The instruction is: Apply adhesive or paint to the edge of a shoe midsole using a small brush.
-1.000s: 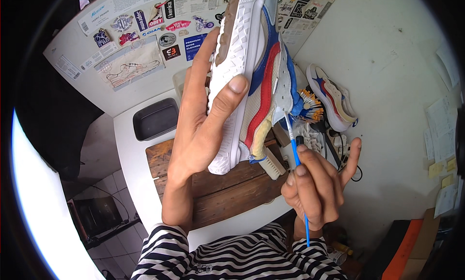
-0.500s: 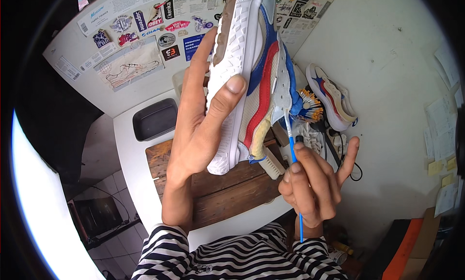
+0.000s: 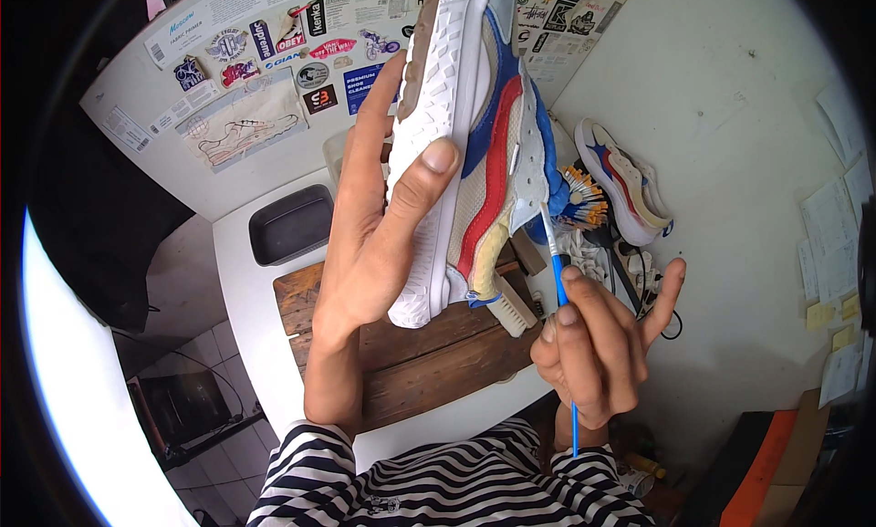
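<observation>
- Left hand (image 3: 374, 253): raised above the bench (image 3: 246, 281); its grip is closed around a sneaker (image 3: 465, 135), thumb pressed on the white sole, fingers running up behind it.
- Sneaker: white, cream, red and blue; held up in the air with the sole turned toward the camera. Its long axis runs nearly vertical, leaning slightly right at the top; the lower end sits beside the palm, the upper end leaves the frame. Which end is the toe cannot be told.
- Right hand (image 3: 598, 349): grip pinched narrow on a thin blue-handled brush (image 3: 558, 285), little finger spread outward.
- Brush: long axis steep, tip pointing up and slightly left, meeting the pale side panel of the sneaker; the handle end points down toward the striped sleeves (image 3: 438, 481).
- Surroundings: wooden board (image 3: 429, 363) on the bench, dark tray (image 3: 290, 224), a second sneaker (image 3: 625, 185) lying at right, a bristle brush (image 3: 511, 303) below the held sneaker.
</observation>
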Demonstrator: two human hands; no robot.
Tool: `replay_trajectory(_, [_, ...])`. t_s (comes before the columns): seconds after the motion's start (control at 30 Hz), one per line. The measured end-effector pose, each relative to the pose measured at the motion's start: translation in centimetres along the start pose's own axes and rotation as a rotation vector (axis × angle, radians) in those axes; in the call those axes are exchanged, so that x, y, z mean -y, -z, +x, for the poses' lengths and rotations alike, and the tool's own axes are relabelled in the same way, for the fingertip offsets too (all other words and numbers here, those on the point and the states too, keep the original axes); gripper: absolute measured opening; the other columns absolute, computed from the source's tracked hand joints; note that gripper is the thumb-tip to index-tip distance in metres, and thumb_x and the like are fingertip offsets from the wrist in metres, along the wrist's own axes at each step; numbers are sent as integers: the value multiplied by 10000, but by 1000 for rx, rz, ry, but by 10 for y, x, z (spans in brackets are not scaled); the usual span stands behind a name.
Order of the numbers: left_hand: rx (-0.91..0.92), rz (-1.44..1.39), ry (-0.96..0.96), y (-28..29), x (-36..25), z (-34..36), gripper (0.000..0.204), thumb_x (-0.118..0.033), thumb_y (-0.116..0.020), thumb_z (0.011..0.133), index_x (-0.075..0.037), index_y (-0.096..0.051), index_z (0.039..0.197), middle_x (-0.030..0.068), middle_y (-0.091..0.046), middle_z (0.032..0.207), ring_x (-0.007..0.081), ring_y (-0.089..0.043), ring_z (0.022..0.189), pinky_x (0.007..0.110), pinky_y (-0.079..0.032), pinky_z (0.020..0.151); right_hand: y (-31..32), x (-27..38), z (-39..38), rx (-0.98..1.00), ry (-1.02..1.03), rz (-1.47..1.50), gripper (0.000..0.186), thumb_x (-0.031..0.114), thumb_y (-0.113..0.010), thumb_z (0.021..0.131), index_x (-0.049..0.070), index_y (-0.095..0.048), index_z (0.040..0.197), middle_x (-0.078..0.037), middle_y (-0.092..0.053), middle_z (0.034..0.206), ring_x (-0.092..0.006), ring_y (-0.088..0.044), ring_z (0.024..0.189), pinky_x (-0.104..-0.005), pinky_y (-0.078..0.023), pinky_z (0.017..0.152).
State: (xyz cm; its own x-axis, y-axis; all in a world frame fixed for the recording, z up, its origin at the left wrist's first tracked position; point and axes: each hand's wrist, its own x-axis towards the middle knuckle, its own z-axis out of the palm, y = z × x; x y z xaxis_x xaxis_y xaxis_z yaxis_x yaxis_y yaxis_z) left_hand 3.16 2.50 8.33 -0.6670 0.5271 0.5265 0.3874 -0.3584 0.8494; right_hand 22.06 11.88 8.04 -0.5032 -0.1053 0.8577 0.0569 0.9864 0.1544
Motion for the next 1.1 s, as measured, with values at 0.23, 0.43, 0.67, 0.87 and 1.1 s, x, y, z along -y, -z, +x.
replay_trajectory(0.23, [8,-23,-11,-1,2,2,751,-440,-566,963,-29,-300,1532,277,-402,1455,367,-389,1374,456,-288,1141,1,0,1,-6,-2,-16,298,-27,-610,844,77,-540,1114,-148,-693,1049,-225,-717,864,-740,-251,1098])
replay_trajectory(0.43, [17,32,-2,0,4,0,742,-434,-560,969,-28,-298,1533,268,-396,1463,358,-375,1384,447,-279,1145,0,0,0,-17,-1,-19,170,89,-580,943,70,-506,1095,-144,-695,889,-256,-716,741,-818,-278,1007])
replay_trajectory(0.67, [22,27,-1,-2,4,0,741,-434,-560,969,-28,-299,1532,261,-394,1469,352,-375,1386,449,-275,1148,4,2,1,31,-36,7,157,89,-567,957,81,-508,1102,-149,-697,894,-256,-720,758,-818,-265,1014])
replay_trajectory(0.87, [15,8,-29,2,1,1,744,-422,-574,964,-24,-301,1531,263,-391,1471,353,-375,1385,449,-273,1148,1,1,4,33,4,59,273,-21,-649,861,84,-543,1091,-138,-698,1056,-223,-718,878,-752,-231,1099])
replay_trajectory(1.1, [9,2,-26,-1,4,1,740,-420,-576,966,-24,-304,1529,254,-402,1462,348,-390,1373,442,-282,1142,1,1,4,56,-1,29,163,53,-563,928,87,-521,1082,-153,-711,969,-255,-723,809,-804,-254,1035])
